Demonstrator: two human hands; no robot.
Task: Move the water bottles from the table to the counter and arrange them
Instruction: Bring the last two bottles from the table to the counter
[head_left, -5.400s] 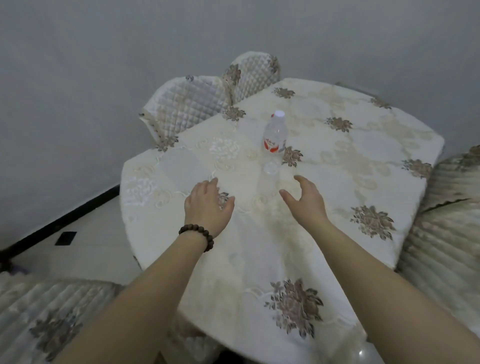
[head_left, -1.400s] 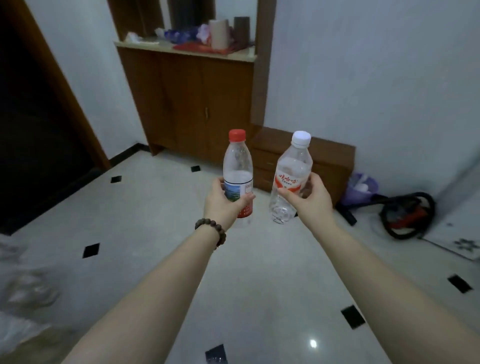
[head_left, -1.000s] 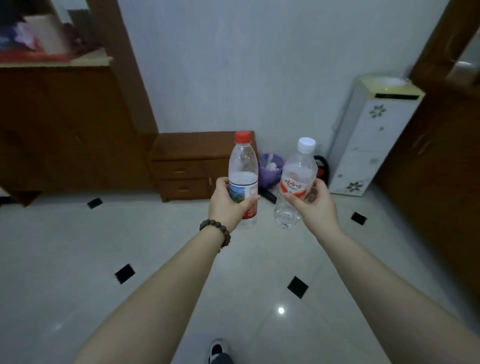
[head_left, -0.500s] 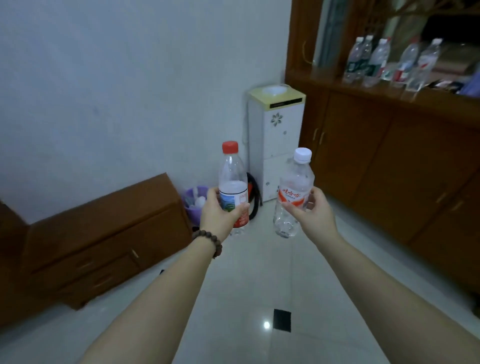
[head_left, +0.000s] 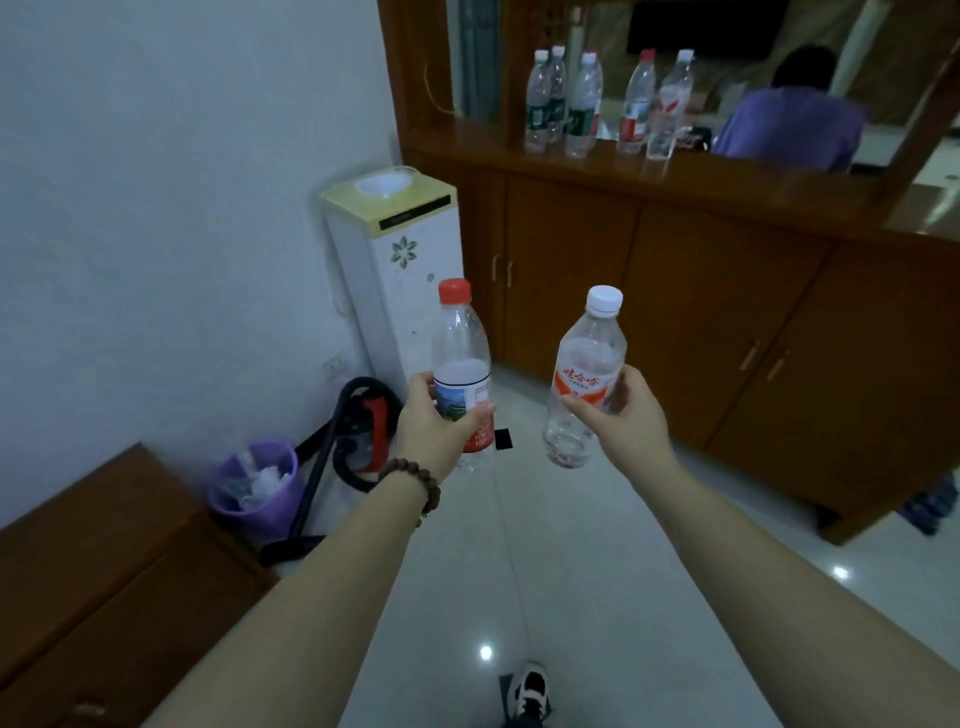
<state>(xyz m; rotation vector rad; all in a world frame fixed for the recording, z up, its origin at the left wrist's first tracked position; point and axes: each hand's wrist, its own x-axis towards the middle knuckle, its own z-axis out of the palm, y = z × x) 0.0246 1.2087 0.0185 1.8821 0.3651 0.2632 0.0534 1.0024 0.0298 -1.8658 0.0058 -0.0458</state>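
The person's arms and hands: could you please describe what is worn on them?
Both forearms are bare, with no sleeves in view. The left wrist carries a bracelet of round dark brown beads. The left hand and the right hand show no gloves, rings or watch.

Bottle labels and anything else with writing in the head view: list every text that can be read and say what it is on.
"娃哈哈": white characters on the red label of the white-capped bottle, which the right hand holds.
Label of the red-capped bottle, in the left hand: a landscape picture shows; the print is too blurred to read.
Labels of the bottles on the counter: too small to read.
Dark strip on the water dispenser: unreadable.
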